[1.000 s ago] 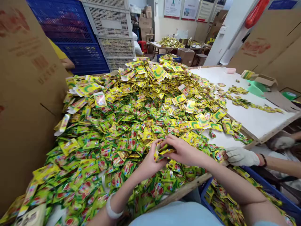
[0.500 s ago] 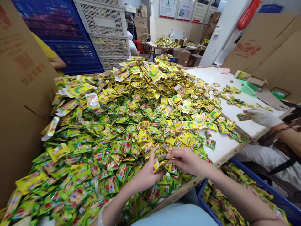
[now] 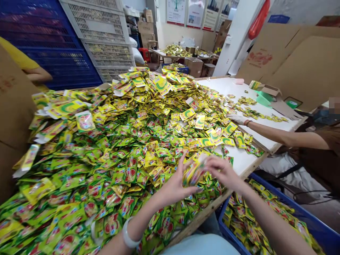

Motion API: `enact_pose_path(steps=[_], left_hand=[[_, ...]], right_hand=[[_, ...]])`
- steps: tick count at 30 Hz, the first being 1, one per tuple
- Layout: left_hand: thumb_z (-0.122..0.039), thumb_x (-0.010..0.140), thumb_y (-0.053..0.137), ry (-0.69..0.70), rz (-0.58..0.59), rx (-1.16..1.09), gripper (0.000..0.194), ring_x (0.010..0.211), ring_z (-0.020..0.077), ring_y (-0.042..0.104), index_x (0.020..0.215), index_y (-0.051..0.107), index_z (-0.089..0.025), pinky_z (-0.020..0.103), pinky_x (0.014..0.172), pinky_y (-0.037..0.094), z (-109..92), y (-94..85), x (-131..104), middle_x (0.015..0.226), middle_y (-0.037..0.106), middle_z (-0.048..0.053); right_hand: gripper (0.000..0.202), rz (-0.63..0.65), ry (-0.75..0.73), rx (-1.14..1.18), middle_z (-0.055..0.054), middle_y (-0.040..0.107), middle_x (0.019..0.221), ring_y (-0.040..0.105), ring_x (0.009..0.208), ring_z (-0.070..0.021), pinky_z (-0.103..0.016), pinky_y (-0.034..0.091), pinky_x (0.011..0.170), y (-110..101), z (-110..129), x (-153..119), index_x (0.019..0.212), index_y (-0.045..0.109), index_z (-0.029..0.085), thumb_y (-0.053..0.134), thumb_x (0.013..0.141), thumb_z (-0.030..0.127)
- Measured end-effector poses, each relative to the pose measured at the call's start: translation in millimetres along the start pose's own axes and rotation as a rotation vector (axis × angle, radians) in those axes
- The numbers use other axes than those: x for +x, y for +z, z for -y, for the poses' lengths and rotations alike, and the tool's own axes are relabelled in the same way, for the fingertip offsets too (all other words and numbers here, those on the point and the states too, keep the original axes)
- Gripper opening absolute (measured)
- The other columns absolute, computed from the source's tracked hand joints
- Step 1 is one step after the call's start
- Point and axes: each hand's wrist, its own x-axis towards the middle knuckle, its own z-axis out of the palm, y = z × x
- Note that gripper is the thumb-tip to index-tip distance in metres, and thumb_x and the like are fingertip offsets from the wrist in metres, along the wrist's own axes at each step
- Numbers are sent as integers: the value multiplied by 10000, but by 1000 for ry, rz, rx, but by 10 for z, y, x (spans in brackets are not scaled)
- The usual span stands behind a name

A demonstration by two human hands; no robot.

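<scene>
Over the near right part of a big heap of green and yellow sachets (image 3: 111,170), my two hands face each other. My left hand (image 3: 175,184) is open, thumb and fingers spread apart, beside a small yellow box (image 3: 196,169). The fingers of my right hand (image 3: 222,171) are closed on that box at its right end. Motion blurs the box, and a pale flap seems to show at its top. Several flattened-looking yellow boxes (image 3: 162,85) lie on top of the heap towards the back.
On my right, a blue crate (image 3: 281,202) holds more packets below the table's wooden edge (image 3: 202,217). A co-worker's gloved hand (image 3: 236,118) reaches onto the white tabletop (image 3: 220,83). Cardboard (image 3: 13,106) stands at the left; stacked crates (image 3: 103,46) rise behind.
My hands have moved apart; the left has spread its fingers, while the right keeps the box. The co-worker's gloved hand has reached farther onto the table. My view has shifted right.
</scene>
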Motion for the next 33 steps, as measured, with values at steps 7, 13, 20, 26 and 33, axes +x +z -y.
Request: enact_pose_path(steps=[7, 13, 20, 26, 33], left_hand=[[-90, 835, 474, 173, -248, 688, 514, 1402, 319, 404, 1343, 526, -149, 550, 1143, 348, 442, -367, 634, 1357, 592, 153], [-330, 912, 478, 9, -475, 232, 313, 796, 235, 685, 1112, 640, -154, 379, 771, 560, 502, -415, 662, 866, 715, 80], [-520, 772, 645, -83, -360, -183, 466, 643, 167, 601, 1019, 671, -126, 285, 569, 538, 240, -467, 644, 819, 669, 55], [-535, 859, 581, -95, -326, -286, 572, 581, 146, 521, 1259, 529, -130, 280, 582, 507, 47, -338, 450, 607, 471, -46], [-334, 963, 411, -58, -313, 155, 431, 614, 182, 531, 1359, 371, -169, 296, 620, 428, 81, -327, 310, 674, 536, -21]], right_hand=[[347, -459, 395, -750, -116, 613, 1013, 590, 787, -229, -325, 440, 678, -509, -607, 537, 891, 645, 180, 590, 887, 523], [191, -252, 334, -481, -101, 605, 983, 585, 943, -251, -335, 473, 764, 320, -712, 915, 838, 607, 186, 631, 869, 372], [243, -94, 18, -25, -66, 598, 1058, 594, 926, -167, -261, 503, 719, 219, -296, 809, 824, 554, 198, 582, 902, 427], [275, -93, 42, 149, 45, 496, 666, 476, 599, -115, -247, 426, 595, 519, -161, 851, 814, 484, 209, 582, 907, 448], [388, 258, 285, 694, -40, 705, 947, 664, 810, -151, -297, 569, 740, 788, -278, 694, 1004, 644, 165, 736, 785, 471]])
